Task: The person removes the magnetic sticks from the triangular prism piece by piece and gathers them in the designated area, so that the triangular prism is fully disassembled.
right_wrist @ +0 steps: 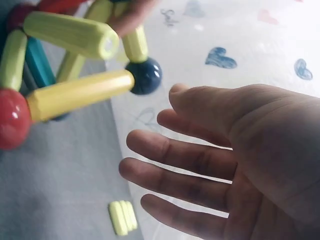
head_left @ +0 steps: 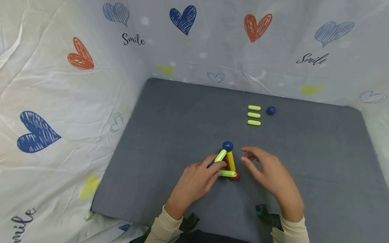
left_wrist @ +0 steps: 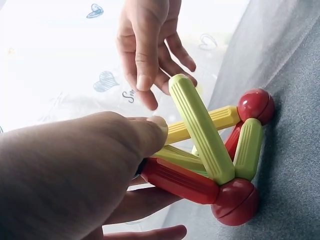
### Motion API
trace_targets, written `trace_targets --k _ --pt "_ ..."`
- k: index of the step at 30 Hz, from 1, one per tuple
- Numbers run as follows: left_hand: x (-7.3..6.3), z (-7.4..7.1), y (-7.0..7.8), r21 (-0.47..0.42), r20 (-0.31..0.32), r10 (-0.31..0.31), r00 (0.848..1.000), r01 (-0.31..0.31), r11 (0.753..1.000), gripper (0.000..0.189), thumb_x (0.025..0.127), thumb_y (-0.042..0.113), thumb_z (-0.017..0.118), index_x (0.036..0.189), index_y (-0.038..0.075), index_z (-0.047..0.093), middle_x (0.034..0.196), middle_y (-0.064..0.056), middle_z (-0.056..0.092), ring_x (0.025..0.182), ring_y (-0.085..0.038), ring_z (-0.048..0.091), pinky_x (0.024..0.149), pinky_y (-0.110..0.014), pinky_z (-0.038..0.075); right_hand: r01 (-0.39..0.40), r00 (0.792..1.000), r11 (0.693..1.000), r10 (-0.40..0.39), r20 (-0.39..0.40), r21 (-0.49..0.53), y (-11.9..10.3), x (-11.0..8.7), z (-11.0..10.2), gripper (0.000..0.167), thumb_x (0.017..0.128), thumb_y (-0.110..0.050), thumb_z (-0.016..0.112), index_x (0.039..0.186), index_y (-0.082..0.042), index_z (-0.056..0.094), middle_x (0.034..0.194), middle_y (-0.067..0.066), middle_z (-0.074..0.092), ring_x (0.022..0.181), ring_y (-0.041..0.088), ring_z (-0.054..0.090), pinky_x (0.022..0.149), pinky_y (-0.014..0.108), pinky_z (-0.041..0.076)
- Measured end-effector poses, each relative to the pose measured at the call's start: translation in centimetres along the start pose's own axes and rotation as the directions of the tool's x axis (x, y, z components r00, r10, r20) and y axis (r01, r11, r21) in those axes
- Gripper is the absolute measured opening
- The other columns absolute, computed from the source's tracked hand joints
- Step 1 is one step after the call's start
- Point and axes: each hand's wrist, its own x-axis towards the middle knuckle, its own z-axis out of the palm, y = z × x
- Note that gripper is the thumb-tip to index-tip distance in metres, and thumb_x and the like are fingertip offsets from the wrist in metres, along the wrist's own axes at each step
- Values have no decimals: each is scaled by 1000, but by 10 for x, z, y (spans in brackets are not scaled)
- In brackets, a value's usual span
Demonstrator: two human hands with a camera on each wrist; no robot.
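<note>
Fingers, left hand [head_left: 194, 177]: curled round the frame, from its eight o'clock side. Fingers, right hand [head_left: 270, 170]: loosely spread, holding nothing, apart from the frame at three o'clock.

Frame of ribbed, plastic-looking rods and glossy balls [head_left: 231, 165], one: near the middle of the grey, cloth-covered counter [head_left: 170, 118]. Included a yellow ribbed rod [right_wrist: 80, 95], ending at a glossy dark blue ball [right_wrist: 145, 76], at twelve o'clock in the head view. Contact of every lower ball with the counter: could not be told.

Lime-green ribbed rod [left_wrist: 202, 130], one: slanted up from a glossy red ball [left_wrist: 235, 202], its upper end unattached.

Loose stock, at one o'clock of the frame: three lime-green rods [head_left: 254, 115], lying side by side; one glossy blue ball [head_left: 271, 110], just beside them at three o'clock.

Risks, as judged: the slanted rod, seemingly joined at one end only, could have swung or dropped if brushed by the right hand. A harder squeeze from the left might have twisted the joints and folded the frame. A careless reach toward one o'clock could have knocked the dark blue ball loose; the loose ball, if nudged, might have rolled.
</note>
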Motion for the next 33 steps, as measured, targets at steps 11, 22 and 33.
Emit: trace_targets --k 11,22,33 --pt "-1 -1 -1 -48 26 -14 1000 15 999 49 104 19 72 147 34 55 153 1 54 57 -2 43 51 -18 37 21 991 999 -27 133 48 -20 -7 20 24 102 -30 75 122 -16 73 99 -12 71 86 3 67 73 35 58" --pt "-4 -3 0 -70 57 -32 998 35 997 63 98 8 77 149 35 53 156 4 50 50 -1 37 48 -17 33 12 975 999 -23 219 50 -25 -10 40 14 96 -24 82 104 -20 70 87 -12 65 73 0 58 66 27 52" --pt "-5 -2 1 -75 39 -31 999 33 997 53 103 13 71 149 33 54 154 2 51 48 -1 34 48 -17 31 14 924 993 -59 377 120 -26 -11 64 27 98 -24 77 120 -13 65 61 -14 41 45 2 37 45 23 29"
